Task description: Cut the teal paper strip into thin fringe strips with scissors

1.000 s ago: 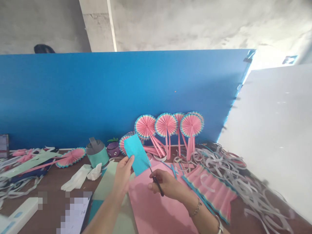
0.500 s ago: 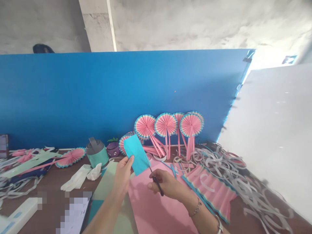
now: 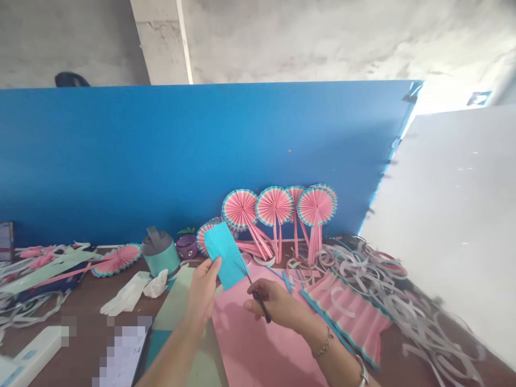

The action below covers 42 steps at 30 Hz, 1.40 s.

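Observation:
Between thumb and fingers, my left hand [image 3: 205, 282] pinches the lower left edge of a bright blue sheet of paper [image 3: 226, 250], held up at a tilt. My right hand [image 3: 270, 303] grips dark-handled scissors [image 3: 261, 303], whose blades point up and left at the paper's right edge. Whether the blades bite into the paper is hard to make out. Below both hands lies a large pink sheet [image 3: 258, 349], overlapping pale green paper [image 3: 177, 301]. A pleated pink paper piece with blue edges [image 3: 350, 317] lies right of my right hand.
Several pink pleated paper fans [image 3: 274, 207] lean against the blue partition [image 3: 161, 150]. Curled white paper strips [image 3: 374, 279] heap up on the right. A teal cup [image 3: 160, 255], a purple pot [image 3: 187, 245], crumpled tissue [image 3: 131, 293] and another fan [image 3: 121, 260] stand or lie at left.
Almost nothing differs. The scissor blades show slightly further apart at the paper's edge; both hands and the blue paper stay in place.

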{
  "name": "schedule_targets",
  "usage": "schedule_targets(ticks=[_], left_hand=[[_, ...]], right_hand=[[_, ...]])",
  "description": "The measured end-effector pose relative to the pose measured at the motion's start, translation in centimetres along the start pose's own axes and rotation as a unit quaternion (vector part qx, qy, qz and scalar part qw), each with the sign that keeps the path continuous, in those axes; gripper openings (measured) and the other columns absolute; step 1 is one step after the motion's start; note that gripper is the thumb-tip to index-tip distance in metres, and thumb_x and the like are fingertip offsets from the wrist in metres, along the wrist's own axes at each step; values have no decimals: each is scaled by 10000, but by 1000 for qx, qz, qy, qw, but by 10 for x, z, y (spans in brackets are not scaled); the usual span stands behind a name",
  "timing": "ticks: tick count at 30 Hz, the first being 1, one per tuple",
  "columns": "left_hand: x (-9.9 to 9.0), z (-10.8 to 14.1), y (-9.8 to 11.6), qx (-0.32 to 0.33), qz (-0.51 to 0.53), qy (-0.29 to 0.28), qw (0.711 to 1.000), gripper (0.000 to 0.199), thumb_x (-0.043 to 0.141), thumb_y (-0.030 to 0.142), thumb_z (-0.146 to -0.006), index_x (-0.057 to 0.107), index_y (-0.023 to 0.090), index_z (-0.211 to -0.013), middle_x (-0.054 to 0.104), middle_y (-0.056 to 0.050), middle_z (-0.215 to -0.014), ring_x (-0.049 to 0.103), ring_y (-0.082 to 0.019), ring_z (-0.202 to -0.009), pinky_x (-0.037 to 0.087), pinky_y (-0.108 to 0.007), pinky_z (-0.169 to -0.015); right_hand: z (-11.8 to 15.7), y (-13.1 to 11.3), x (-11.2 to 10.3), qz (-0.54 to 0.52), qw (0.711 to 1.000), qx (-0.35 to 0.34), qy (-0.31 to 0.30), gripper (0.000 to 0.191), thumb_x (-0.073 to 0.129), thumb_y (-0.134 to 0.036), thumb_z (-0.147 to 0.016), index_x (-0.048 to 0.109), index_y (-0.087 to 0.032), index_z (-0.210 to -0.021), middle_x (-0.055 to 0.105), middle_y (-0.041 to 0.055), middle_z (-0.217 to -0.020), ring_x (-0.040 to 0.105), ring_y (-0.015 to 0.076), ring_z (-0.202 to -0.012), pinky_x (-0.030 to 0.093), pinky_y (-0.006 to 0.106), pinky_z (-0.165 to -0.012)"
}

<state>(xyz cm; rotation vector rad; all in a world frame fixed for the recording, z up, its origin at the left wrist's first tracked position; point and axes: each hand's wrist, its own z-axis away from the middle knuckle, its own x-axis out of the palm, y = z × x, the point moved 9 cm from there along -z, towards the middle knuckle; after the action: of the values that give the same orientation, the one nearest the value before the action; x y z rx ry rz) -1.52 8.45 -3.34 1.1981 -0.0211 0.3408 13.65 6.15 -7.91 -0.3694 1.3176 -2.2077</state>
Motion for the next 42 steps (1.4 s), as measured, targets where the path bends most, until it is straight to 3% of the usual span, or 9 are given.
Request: schedule_targets(ticks=[20, 27, 42], left_hand=[[-4, -2, -3, 0, -5, 5, 1000, 460, 650, 545, -659, 458, 140, -766, 422, 3, -691, 392, -88, -662, 398, -174, -618], [-2, -3, -3, -2, 13, 3, 1000, 448, 661, 519, -663, 471, 137, -798, 435, -5, -732, 404, -88, -682, 399, -169, -615], [-3, 1, 3, -4, 0, 20, 1000, 454, 645, 528, -642, 465, 133, -776, 458, -3, -716, 417, -88, -670, 383, -160, -581]], right_hand=[[7, -8, 0, 8, 1000, 23, 11, 694, 701, -557, -611, 477, -70, -1052, 527, 50, -700, 548, 115, -592, 361, 146, -450], [6, -11, -1, 21, 999, 20, 21, 547, 596, -516, -729, 475, -75, -1029, 527, 47, -673, 554, 115, -577, 349, 134, -425], [7, -15, -5, 23, 998, 27, 47, 472, 603, -471, -721, 502, -74, -957, 517, 22, -626, 536, 97, -507, 312, 121, -404]])
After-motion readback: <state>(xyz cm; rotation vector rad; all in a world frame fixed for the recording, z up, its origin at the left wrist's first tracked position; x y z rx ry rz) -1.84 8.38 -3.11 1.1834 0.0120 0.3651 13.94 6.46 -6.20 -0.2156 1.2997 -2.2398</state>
